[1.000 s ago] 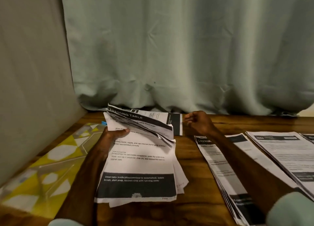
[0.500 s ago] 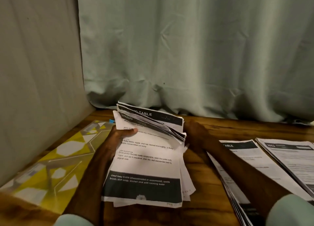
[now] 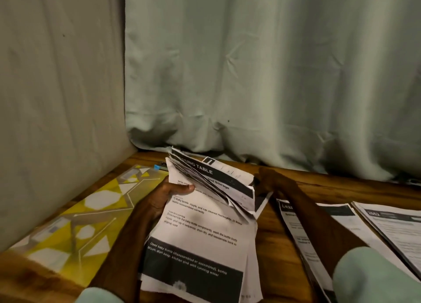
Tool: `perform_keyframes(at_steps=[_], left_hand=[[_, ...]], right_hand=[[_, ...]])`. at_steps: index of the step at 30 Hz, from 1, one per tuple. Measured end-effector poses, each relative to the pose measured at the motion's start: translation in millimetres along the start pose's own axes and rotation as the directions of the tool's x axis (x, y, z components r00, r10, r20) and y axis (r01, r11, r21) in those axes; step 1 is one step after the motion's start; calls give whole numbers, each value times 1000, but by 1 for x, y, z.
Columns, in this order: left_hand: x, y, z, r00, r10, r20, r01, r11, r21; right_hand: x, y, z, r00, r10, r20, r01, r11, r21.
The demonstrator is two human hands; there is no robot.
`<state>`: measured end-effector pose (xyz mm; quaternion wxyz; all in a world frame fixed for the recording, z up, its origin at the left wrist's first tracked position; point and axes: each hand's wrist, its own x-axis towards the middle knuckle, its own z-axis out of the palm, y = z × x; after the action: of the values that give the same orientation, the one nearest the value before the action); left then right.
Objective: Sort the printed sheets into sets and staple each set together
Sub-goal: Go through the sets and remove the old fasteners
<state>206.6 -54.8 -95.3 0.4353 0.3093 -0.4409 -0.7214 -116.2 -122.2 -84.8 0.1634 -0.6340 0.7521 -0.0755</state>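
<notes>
Printed sheets (image 3: 200, 234) point lengthwise away, clamped in left hand (image 3: 159, 199) (right hand (image 3: 272, 182) grip unclear).

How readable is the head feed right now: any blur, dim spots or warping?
Head view: dim, warm light; held stack legible low down, its lifted top pages smeared; right hand shadowed behind them, grip unclear; right-side piles soft; left hand sharp.
</notes>
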Motion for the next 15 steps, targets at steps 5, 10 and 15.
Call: perform_keyframes(at_steps=[5,10,15], left_hand=[[5,-1,-7,999,-10,-35,11,1000,21],[5,-1,-7,999,-5,-46,6,1000,15],[6,-1,-12,997,-14,-80,15,1000,16]], right_hand=[[9,-1,-2,1000,15,-7,-14,998,60],[17,3,10,994,-29,-104,49,980,194],[3,1,-1,982,-97,-159,171,815,554]])
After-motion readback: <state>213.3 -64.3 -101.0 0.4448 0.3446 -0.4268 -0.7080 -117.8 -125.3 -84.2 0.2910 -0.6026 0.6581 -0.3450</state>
